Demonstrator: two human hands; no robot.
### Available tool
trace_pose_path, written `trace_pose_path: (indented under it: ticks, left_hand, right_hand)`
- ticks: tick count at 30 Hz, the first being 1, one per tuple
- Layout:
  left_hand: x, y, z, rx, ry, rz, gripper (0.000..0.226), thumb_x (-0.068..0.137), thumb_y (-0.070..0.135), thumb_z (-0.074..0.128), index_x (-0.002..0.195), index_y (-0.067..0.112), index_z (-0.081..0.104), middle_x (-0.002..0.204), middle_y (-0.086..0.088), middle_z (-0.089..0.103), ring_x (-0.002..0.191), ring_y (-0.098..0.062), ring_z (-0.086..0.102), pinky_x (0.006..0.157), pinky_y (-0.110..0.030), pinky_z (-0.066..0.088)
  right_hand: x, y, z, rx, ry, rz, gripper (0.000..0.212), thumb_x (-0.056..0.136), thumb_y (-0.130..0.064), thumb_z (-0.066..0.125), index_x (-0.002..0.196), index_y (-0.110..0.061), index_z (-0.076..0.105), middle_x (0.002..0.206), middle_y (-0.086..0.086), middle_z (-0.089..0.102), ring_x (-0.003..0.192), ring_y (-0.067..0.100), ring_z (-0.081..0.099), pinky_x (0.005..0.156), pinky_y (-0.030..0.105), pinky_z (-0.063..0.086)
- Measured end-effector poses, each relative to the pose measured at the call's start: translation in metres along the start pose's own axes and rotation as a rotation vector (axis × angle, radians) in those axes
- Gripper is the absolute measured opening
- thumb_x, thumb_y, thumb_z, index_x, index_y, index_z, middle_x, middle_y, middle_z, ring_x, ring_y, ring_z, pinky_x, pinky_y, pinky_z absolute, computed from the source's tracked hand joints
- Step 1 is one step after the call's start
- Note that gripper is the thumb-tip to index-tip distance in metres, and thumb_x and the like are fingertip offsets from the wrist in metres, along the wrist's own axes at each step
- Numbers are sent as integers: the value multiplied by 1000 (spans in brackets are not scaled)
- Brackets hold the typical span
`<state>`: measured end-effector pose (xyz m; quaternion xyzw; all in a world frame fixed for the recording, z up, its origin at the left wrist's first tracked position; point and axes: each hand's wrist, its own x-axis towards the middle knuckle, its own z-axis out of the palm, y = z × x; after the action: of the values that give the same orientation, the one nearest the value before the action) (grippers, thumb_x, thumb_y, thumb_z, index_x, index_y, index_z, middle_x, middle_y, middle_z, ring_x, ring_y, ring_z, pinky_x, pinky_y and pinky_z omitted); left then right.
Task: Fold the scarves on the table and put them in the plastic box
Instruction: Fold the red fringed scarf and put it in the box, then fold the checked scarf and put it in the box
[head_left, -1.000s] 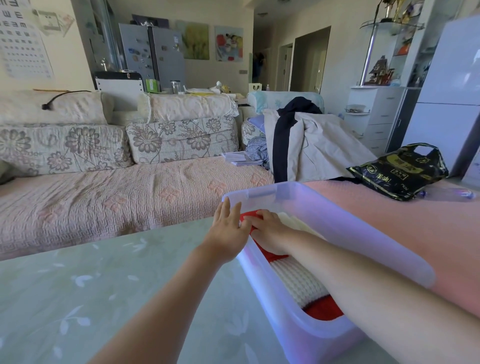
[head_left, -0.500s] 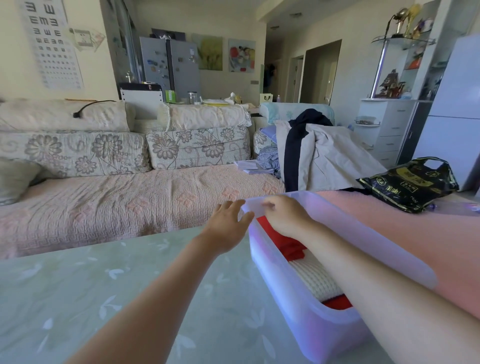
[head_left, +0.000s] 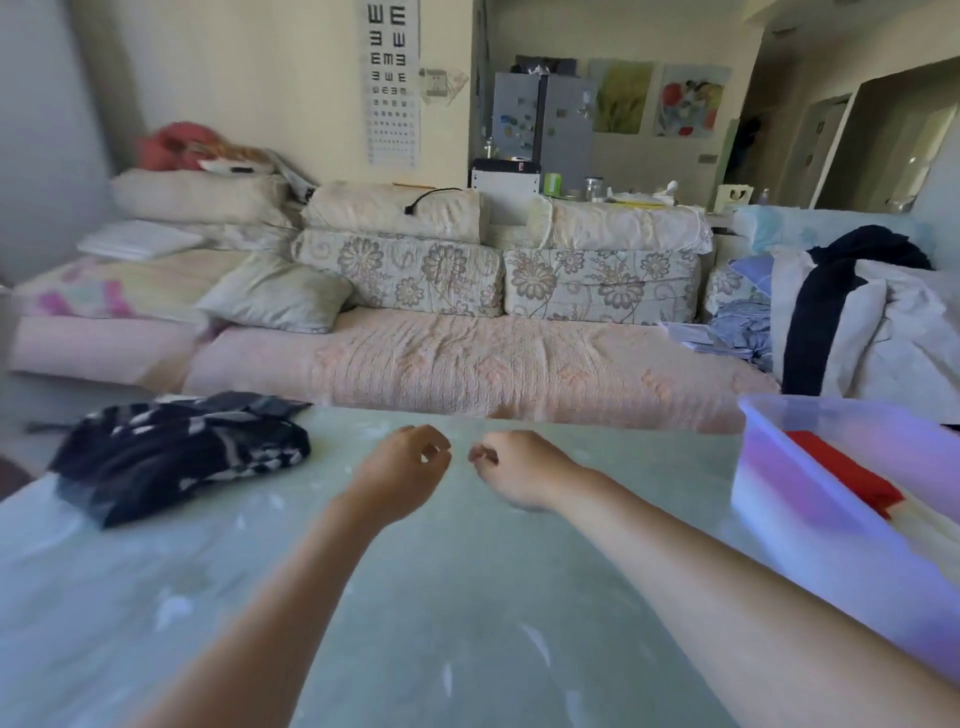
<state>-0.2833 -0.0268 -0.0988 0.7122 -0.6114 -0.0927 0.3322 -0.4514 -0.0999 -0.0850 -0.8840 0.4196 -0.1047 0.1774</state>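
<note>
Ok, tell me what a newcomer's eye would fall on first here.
The left hand and right hand hover close together over the middle of the pale green table, fingers loosely curled, holding nothing. At far left a dark patterned scarf lies crumpled on the table; at the right edge stands the translucent plastic box with a red scarf inside.

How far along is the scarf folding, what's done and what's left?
Done: a red scarf and a pale one lie in the plastic box on the right, seemingly folded. In hand: nothing; the left hand and right hand hover empty over the table, fingers loosely curled. Left: the black-and-white scarf lies crumpled on the table's left side, not yet folded or boxed.
</note>
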Motion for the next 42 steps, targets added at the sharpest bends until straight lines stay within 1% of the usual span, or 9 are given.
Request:
trace_pose_path:
  ticks: [9,17,22,24,28,30,35,39,42]
  left_hand:
    - [-63,-227,-113,146,203,-325,25,92,29,53,113,27,67,110,3,61,105,-21,57,87,-36,50]
    - [-66,-332,-129,37,379,-374,47,92,21,58,139,19,50,139,-3,49,126,-24,43,103,-34,39]
    - [-63,-365,-130,25,388,-340,54,93,23,59,144,20,43,145,1,45,132,-19,41,106,-31,36]
    - [-63,-375,-132,22,414,-341,54,93,22,59,145,19,42,145,1,45,133,-18,40,106,-28,34]
    - [-58,-378,-133,13,498,-280,57,92,15,61,145,17,41,147,-1,41,135,-21,37,108,-32,35]
    - [-54,-373,-135,34,516,-268,64,91,13,61,149,21,35,154,-2,32,142,-22,26,113,-36,32]
    - [-50,-354,-134,297,189,-245,77,84,20,66,150,37,31,163,-1,9,150,-23,-3,122,-46,7]
    - [-56,-327,-127,348,155,-185,37,81,41,70,117,41,65,131,9,57,133,-20,41,112,-39,23]
    - [-62,-289,-126,199,67,-220,23,86,41,66,109,36,65,90,8,63,88,-18,57,75,-29,45]
  right_hand:
    - [99,-179,149,94,-207,-140,39,98,-28,47,135,-24,56,134,-1,57,120,21,55,97,29,45]
    - [201,-273,235,1,-76,-336,49,95,-11,52,143,-15,47,158,6,29,142,26,34,114,36,32]
    - [266,-299,246,-225,-54,-291,84,93,-11,52,159,-31,3,167,-3,-8,149,35,16,108,44,38]
    - [284,-299,251,-305,-148,-264,91,93,-18,54,159,-32,-7,165,4,9,143,39,28,107,45,39]
    - [288,-294,256,-388,-116,-350,44,95,-26,57,137,-23,44,135,9,51,123,37,51,99,47,43]
    - [268,-288,252,-477,-95,-463,28,92,-30,61,117,-24,53,120,6,61,114,35,58,90,42,45]
    - [202,-253,234,-426,-75,-657,17,84,-30,65,98,-24,57,103,2,68,103,34,62,78,38,50]
    - [158,-218,199,-295,16,-617,25,69,-29,67,75,-26,43,71,-4,55,76,31,59,59,31,35]
    - [130,-193,179,-347,26,-527,23,68,-34,63,84,-21,54,76,-3,62,78,28,61,61,31,41]
